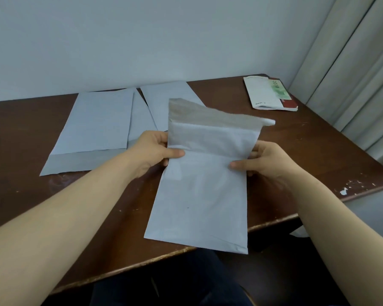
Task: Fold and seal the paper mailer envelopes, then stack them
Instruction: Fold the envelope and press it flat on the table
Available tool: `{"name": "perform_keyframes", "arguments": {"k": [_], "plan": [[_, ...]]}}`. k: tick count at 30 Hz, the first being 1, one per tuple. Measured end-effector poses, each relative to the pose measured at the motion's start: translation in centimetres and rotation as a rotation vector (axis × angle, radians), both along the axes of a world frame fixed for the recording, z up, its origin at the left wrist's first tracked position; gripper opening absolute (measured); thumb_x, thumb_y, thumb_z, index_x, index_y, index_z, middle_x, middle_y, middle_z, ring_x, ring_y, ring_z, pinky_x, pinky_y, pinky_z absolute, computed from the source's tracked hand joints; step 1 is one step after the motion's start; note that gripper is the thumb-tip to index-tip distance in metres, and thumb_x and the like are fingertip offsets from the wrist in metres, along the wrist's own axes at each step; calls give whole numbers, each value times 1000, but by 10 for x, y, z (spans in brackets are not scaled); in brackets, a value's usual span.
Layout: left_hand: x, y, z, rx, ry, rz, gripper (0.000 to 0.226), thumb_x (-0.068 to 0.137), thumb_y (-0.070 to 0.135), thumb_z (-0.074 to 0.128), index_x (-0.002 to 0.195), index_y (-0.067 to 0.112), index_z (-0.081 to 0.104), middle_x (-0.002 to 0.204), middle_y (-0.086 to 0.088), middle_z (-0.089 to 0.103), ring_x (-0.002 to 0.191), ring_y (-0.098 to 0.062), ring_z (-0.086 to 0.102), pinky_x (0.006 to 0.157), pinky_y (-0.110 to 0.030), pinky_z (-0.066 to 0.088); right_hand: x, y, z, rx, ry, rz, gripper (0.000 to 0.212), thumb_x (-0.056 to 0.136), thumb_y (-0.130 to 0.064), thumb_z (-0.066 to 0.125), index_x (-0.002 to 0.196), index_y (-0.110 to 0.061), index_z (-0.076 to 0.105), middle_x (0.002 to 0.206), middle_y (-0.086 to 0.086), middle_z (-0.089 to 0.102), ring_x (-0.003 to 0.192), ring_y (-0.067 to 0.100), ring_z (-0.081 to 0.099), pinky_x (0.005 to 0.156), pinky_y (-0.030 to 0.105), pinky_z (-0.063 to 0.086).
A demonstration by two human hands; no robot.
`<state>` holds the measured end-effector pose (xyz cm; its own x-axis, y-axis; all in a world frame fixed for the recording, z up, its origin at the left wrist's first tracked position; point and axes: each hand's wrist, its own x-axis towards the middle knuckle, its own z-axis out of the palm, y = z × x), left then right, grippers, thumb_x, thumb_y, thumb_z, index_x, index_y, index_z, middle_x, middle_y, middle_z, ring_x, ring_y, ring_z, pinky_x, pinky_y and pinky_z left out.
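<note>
Wall: a plain pale wall (142,40) fills the upper half of the view behind the table.
Table: a dark brown wooden table (27,138) is set against the wall. Its near edge is worn, and white chips (345,191) are seen along the right edge.
Curtain: a pale pleated curtain (352,74) hangs at the right, beside the far corner of the table.
Held envelope: a pale grey held envelope (203,195) is raised over the near table edge and tilted, with its lower end overhanging. Its flap (208,113) is unsealed, and the darker inner face is shown.
Flat envelopes: a first envelope (97,124) lies flat at the left, and a second envelope (164,96) lies near the wall.
Left hand: the left hand (153,151) grips the held envelope at its left edge, with the thumb laid on the front.
Right hand: the right hand (268,162) grips the right edge likewise.
Booklets: a small pile of booklets (268,93) lies at the far right corner.
Hidden: the fingers of both hands are concealed behind the paper. A third envelope (139,120) is mostly covered by the first. The print on the booklets cannot be read.
</note>
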<state>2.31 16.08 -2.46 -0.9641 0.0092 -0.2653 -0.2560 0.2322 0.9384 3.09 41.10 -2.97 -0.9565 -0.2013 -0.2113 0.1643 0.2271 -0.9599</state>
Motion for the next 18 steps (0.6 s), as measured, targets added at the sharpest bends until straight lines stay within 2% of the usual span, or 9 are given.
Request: {"name": "perform_keyframes", "arguments": {"k": [2,4,6,9,12,15,16,18], "plan": [[1,-4,-2,5,25,15,24,74,-7,71,94,6,68,72,5,72,43,-7,52,43,-17,45,-2,-3,-3,44,9,-38,36,64,1,81,97,-12,71,93,5,75,77,25,64,53,26,43],[2,-8,-4,-72,87,34,18,74,-6,72,87,5,69,53,11,66,39,-2,51,45,-12,46,-4,-7,-6,9,65,-82,27,67,1,80,89,-13,72,87,7,74,69,28,57,49,25,42],[4,-12,-6,-178,228,4,15,73,-8,72,83,3,72,48,16,62,45,4,56,50,-5,43,-4,-10,-6,10,129,-89,19,71,4,76,79,-13,72,77,10,70,62,25,53,50,24,44],[8,-22,-16,-377,533,-114,27,74,-7,71,90,13,74,74,16,68,70,7,61,70,-3,44,-5,-15,-9,73,192,-80,18,75,12,68,79,-5,73,82,7,71,67,15,67,62,23,56],[8,-34,-28,-712,843,-249,16,76,5,66,85,13,76,86,-3,69,80,-6,57,74,-2,37,-10,-20,-15,173,306,-60,14,77,8,69,87,-1,74,91,6,72,84,17,70,78,24,58],[10,-44,-37,-897,928,-388,18,73,7,63,86,11,75,86,-8,69,79,-18,60,73,-17,43,-10,-20,-23,392,547,30,19,76,2,72,90,-10,75,92,-5,68,95,20,63,85,18,51],[9,-45,-39,-919,938,-403,19,72,5,64,87,10,74,86,-9,69,79,-21,60,71,-22,47,-9,-18,-25,514,672,87,20,77,0,70,93,-11,75,96,-4,68,97,20,59,85,17,46],[10,-45,-42,-945,970,-426,16,76,6,61,86,7,73,84,-12,68,79,-21,57,67,-31,53,-5,-14,-28,655,818,159,29,76,1,66,101,-11,74,106,4,68,98,21,55,86,23,45]]}}
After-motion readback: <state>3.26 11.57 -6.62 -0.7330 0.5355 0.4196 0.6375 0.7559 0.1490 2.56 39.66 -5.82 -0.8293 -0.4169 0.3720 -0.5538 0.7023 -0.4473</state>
